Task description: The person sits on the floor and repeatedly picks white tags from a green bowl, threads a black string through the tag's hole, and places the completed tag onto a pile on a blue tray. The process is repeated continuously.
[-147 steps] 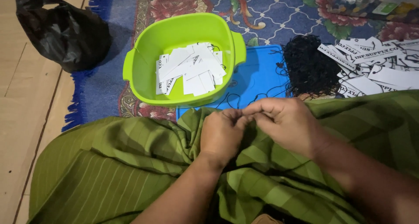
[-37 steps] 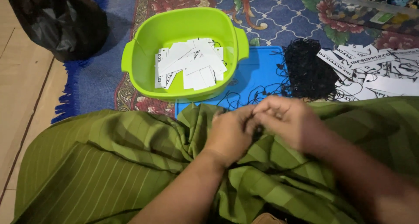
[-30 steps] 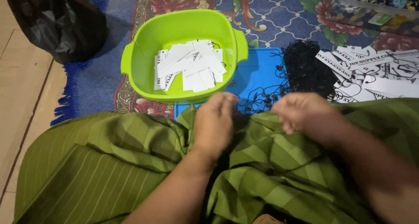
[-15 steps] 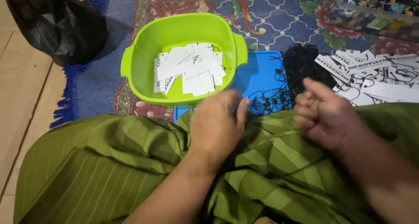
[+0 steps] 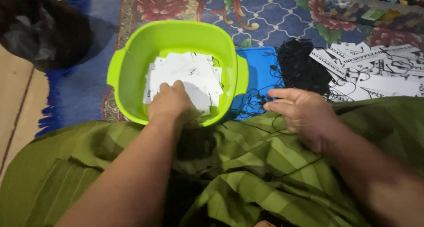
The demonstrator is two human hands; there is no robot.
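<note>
Draping across the whole lower frame is a green striped cloth [image 5: 247, 165], soft and deeply creased over the lap. At nine o'clock from its centre fold the left hand [image 5: 173, 104] reaches over the near rim of a lime-green plastic tub [image 5: 128, 68], fingers curled down together onto the white paper tags [image 5: 190, 74] heaped inside; whether they pinch one I cannot tell. At three o'clock the right hand [image 5: 304, 114] rests on the cloth's edge, fingers straight and slightly apart, tips pointing toward nine o'clock, touching thin black strings [image 5: 256, 101] that trail over a flat blue sheet [image 5: 258, 70]. Beyond, at one o'clock, sits a fuzzy tangle of black string [image 5: 300, 68], and just past it, at two o'clock, a scatter of printed white paper strips [image 5: 375, 70]. Everything lies on a flowered patterned rug [image 5: 274, 10]. Far at ten o'clock, a crumpled glossy black plastic bag [image 5: 39, 30].
</note>
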